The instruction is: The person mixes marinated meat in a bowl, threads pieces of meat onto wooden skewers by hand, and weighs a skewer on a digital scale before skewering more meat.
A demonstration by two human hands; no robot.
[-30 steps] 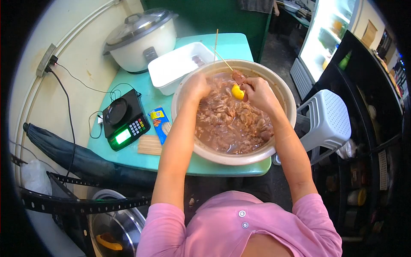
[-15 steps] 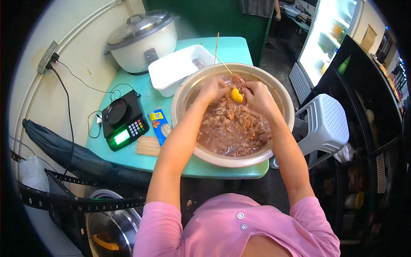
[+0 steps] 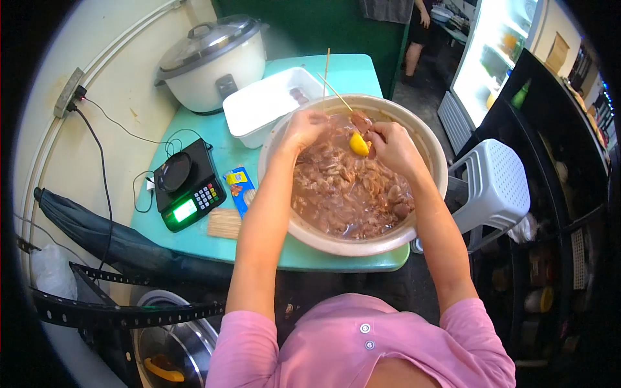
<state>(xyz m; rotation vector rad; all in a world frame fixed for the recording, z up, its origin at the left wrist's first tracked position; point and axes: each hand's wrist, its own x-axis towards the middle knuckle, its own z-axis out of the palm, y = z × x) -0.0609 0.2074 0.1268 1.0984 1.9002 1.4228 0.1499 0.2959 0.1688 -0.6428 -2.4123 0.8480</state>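
Note:
A wide metal basin (image 3: 435,139) holds sliced meat (image 3: 352,187) in brownish liquid. Over its far left side is my left hand (image 3: 305,131), fingers curled together; what they hold, if anything, is hidden. A thin upright bamboo stick (image 3: 326,74) reaches down close to those fingertips. My right hand (image 3: 394,150) is closed at the lower end of a slanted skewer (image 3: 336,94), gripping the meat piece (image 3: 360,120) on it. Just beside the right fingertips shows a yellow piece (image 3: 358,144), perhaps citrus.
A white plastic tub (image 3: 249,107) with a few meat pieces touches the basin's far left. On the turquoise table (image 3: 349,68) are a rice cooker (image 3: 217,71), a lit scale (image 3: 187,184), a blue packet (image 3: 238,187) and bundled sticks (image 3: 224,223). A grey stool (image 3: 495,178) stands right.
My left hand has drawn back left and slightly up from the basin's middle. The right hand stays nearly in place. Another person's leg now shows in the background.

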